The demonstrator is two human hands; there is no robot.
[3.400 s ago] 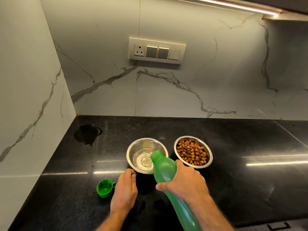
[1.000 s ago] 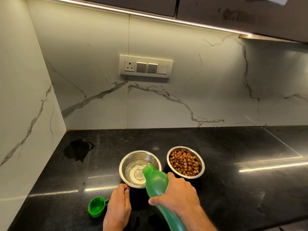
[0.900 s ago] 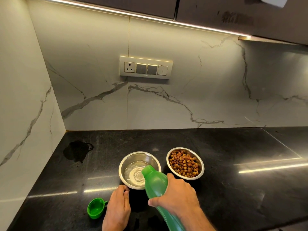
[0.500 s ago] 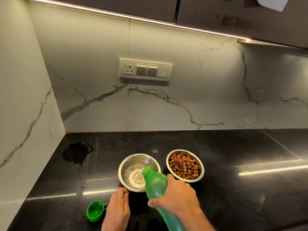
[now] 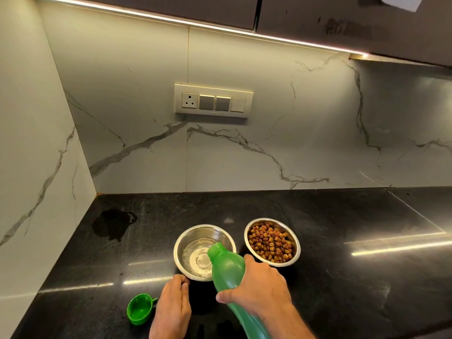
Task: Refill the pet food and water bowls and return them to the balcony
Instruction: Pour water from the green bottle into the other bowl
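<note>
On the black stone countertop (image 5: 342,216), the right hand (image 5: 259,287) grips the tilted green plastic bottle (image 5: 227,267), mouth over the round steel water bowl (image 5: 182,245), with the kibble-filled steel bowl (image 5: 272,241) just right of it, the left hand (image 5: 172,307) resting flat, fingers extended, at its near rim, and the green bottle cap (image 5: 138,308) left of that hand.

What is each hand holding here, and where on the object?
The right hand grips the green bottle around its body, tilted mouth-down over the water bowl. The left hand holds nothing; its fingertips rest at that bowl's near rim.

White veined marble walls (image 5: 269,148), switch panel (image 5: 213,101), black countertop (image 5: 354,277), under-cabinet light strip (image 5: 195,22).
</note>
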